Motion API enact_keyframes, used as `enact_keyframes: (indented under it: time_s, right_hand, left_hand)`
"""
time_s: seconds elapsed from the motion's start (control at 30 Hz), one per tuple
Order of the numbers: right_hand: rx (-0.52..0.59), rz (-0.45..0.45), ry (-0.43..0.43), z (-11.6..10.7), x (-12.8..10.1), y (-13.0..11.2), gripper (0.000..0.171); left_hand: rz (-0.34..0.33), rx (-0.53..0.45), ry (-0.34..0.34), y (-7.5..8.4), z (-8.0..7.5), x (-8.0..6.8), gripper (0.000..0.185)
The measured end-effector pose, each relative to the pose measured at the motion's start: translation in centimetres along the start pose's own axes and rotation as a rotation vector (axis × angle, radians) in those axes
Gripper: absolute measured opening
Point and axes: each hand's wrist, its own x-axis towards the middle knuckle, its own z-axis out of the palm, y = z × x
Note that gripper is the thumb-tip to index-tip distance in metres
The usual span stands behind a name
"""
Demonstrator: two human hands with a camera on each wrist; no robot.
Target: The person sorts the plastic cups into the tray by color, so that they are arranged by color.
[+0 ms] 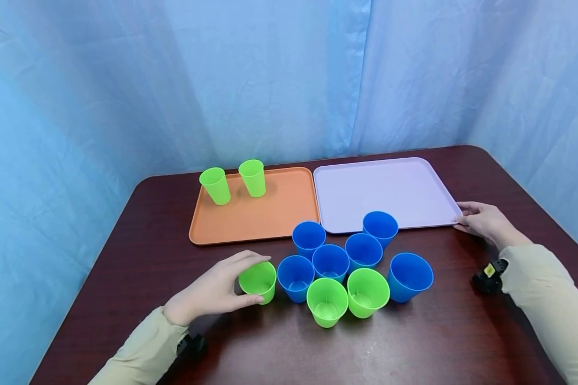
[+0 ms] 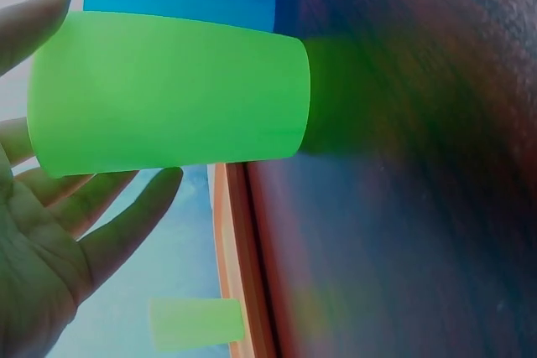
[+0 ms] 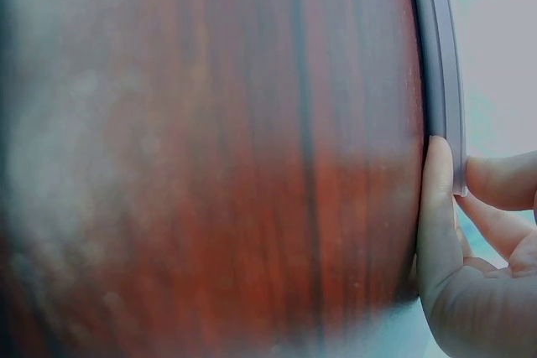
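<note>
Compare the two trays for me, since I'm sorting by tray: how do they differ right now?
The orange tray carries two upright green cups at its far left; the lilac tray carries none. The right hand touches the lilac tray's near right corner; no hand touches the orange tray, and the left hand grips a green cup on the table. Both look alike in shape, lying side by side.

Two trays lie side by side far on the bench (image 1: 125, 256); two cups (image 1: 215, 185) stand on the left tray (image 1: 270, 214), nine cluster nearer.
</note>
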Motion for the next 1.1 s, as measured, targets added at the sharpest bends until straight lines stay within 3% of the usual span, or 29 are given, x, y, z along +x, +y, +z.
enact_keyframes:
  time_s: [0.23,0.47,0.7,0.9,1.1]
  right_hand:
    - [-0.001,0.002,-0.001,0.0,-0.1,0.0,0.061]
    - [0.001,0.001,-0.003,0.0,0.0,0.1,0.061]
    - [0.002,0.005,0.006,0.0,0.2,0.1,0.062]
    - [0.0,-0.005,-0.008,-0.1,0.3,0.2,0.062]
    - [-0.004,-0.002,-0.012,-0.1,0.2,0.2,0.062]
  left_hand:
    - [0.038,0.019,0.044,0.1,-0.3,0.0,0.062]
    - [0.021,0.051,0.067,0.2,-0.5,0.2,0.062]
    - [-0.021,0.011,0.112,0.0,-1.1,0.5,0.062]
    - [0.01,0.061,0.189,-0.4,-1.4,0.8,0.063]
    - [0.004,0.064,0.21,-0.5,-1.6,1.3,0.065]
